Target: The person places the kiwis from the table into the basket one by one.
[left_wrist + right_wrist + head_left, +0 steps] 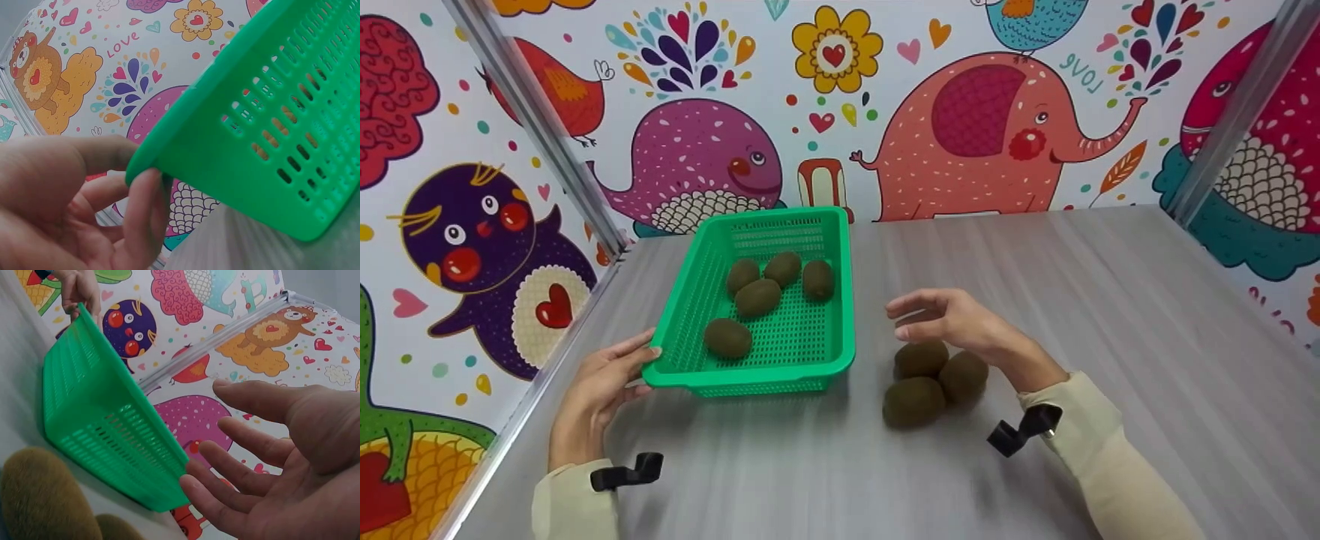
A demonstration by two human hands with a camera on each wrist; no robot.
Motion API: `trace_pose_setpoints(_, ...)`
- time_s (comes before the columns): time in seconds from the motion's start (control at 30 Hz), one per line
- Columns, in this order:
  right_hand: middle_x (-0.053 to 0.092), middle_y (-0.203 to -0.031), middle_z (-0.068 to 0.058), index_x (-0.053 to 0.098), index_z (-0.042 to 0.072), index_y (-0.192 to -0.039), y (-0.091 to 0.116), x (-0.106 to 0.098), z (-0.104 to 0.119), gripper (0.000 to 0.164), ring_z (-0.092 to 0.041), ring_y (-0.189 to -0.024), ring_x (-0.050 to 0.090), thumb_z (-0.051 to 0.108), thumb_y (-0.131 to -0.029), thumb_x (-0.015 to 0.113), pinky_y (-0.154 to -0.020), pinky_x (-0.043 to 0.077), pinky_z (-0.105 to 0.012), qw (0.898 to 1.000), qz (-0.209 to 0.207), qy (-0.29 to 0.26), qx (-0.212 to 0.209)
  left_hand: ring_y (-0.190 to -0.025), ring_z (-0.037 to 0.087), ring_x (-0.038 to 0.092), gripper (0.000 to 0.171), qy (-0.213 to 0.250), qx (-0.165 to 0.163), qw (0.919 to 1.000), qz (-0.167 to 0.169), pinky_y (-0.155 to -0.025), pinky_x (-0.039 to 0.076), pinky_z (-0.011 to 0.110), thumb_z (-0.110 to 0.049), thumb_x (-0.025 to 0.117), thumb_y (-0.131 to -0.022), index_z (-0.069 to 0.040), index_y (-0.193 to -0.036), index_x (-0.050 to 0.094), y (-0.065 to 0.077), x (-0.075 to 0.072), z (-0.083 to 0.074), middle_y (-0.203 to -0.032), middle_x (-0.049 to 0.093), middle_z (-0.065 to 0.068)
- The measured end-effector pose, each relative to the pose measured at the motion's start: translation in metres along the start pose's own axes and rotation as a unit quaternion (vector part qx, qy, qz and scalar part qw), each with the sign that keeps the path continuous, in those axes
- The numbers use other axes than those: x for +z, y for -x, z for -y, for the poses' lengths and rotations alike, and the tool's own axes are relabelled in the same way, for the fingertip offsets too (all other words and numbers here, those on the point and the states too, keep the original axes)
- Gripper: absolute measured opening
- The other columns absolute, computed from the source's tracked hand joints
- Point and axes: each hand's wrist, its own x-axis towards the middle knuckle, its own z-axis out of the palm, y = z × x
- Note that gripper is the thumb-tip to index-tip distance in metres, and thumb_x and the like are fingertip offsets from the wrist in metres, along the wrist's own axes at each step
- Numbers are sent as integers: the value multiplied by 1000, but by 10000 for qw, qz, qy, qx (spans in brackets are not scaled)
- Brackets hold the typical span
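A green plastic basket (849, 315) with slotted walls holds several brown kiwifruit (758, 298) on its floor. At the basket's near left corner my left hand (604, 382) pinches the rim, thumb and fingers on either side of it in the left wrist view. My right hand (952, 322) hovers to the right of the basket, fingers parted and loosely bent, with nothing in them. Just under it, a cluster of 3 kiwifruit (913, 403) lies on the table. Close up in the right wrist view, one of these kiwifruit (48, 498) shows at the lower left.
The grey wood-grain table (1080, 300) carries both the basket and the loose fruit. Behind it stands a printed wall panel (885, 30) with cartoon animals, and another side panel (405, 150) borders the left. Metal posts (540, 120) mark the corners.
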Motion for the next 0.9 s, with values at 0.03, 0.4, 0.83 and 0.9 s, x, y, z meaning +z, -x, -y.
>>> trace_pose_setpoints(0.03, 64, -135, -9, 63, 14, -133, 1, -1, -3, 48, -24, -118, 66, 31, -90, 75, -107, 50, -46, 10000, -14, -9, 13, -74, 3, 66, 65, 7, -2, 10000, 3, -63, 57, 21, -21, 66, -98, -8, -154, 36, 0, 0, 0, -89, 70, -16)
trace_pose_setpoints(0.4, 59, -140, -12, 56, 8, -139, 15, -22, -36, 53, -32, -129, 57, 26, -92, 73, -103, 51, -34, 9998, -59, -177, 59, -76, 3, 67, 67, -8, -8, 10000, 44, -65, 58, 21, -23, 68, -96, -8, -153, 36, 1, 0, -1, -90, 71, -15)
trace_pose_setpoints(0.83, 53, -146, -21, 53, 4, -141, 26, -46, -50, 60, -30, -129, 58, 28, -90, 75, -103, 51, -33, 9986, -322, -219, 346, -76, 3, 67, 66, -62, 71, 10000, 12, -65, 58, 21, -23, 67, -97, -6, -153, 37, 2, 0, -2, -90, 71, -16)
trace_pose_setpoints(0.9, 52, -146, -22, 53, 4, -142, 27, -50, -53, 60, -31, -129, 58, 26, -91, 75, -99, 53, -28, 9983, -335, -272, 393, -76, 2, 67, 66, -63, 87, 9999, 22, -64, 58, 21, -22, 67, -97, -6, -153, 36, 3, 1, -2, -90, 72, -16)
